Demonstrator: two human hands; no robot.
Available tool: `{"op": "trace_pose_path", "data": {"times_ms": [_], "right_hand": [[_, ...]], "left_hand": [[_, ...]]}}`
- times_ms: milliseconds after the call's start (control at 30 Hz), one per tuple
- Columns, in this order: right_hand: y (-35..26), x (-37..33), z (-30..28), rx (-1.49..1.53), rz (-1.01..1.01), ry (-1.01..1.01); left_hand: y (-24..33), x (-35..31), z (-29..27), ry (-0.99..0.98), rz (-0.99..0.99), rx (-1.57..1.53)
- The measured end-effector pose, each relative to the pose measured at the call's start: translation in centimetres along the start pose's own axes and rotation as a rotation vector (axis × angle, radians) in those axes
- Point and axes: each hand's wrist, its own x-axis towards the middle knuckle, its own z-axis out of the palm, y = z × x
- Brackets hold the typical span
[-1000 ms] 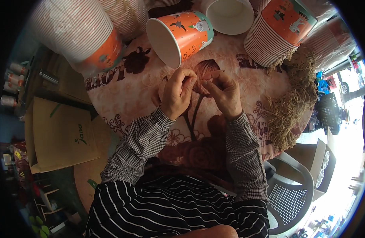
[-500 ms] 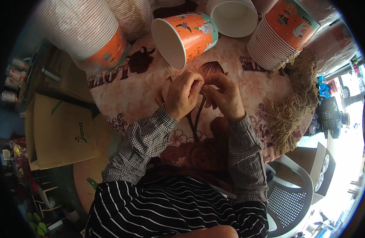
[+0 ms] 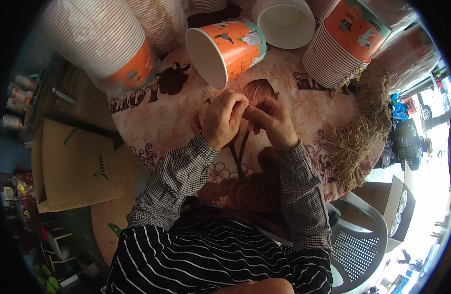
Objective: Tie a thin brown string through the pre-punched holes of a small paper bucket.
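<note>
My left hand and my right hand meet above the middle of the patterned tablecloth. Both are pinched, thumbs and forefingers close together, and whatever they grip is too small or hidden to make out. Just beyond them an orange and green paper bucket lies on its side, its white mouth turned toward the left. Behind it, to the right, a white bucket shows its open inside. A stack of nested orange buckets leans at the far right of the table.
Wrapped stacks of buckets crowd the table's far left. Tan fringe hangs along the right edge. A cardboard box stands left of the table. A grey chair and an open carton are at the right.
My fingers have shifted slightly and remain pinched together. The whole view has moved a little, so the buckets appear slightly lower. Nothing has visibly been let go.
</note>
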Motion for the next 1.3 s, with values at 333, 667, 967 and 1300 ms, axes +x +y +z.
{"op": "trace_pose_path", "data": {"times_ms": [333,667,967,1300], "right_hand": [[0.5,0.3,0.0,0.014,-0.062,0.063],[0.4,0.0,0.2,0.088,-0.019,0.084],[0.9,0.1,0.8,0.302,0.041,0.042],[1.9,0.4,1.1,-0.258,-0.304,0.252]], "left_hand": [[0.0,0.0,0.3,-0.002,-0.003,0.081],[0.0,0.3,-0.3,0.017,0.129,0.188],[0.2,0.5,-0.8,0.033,0.161,0.285],[0.1,0.6,-0.4,0.03,0.11,0.274]]}}
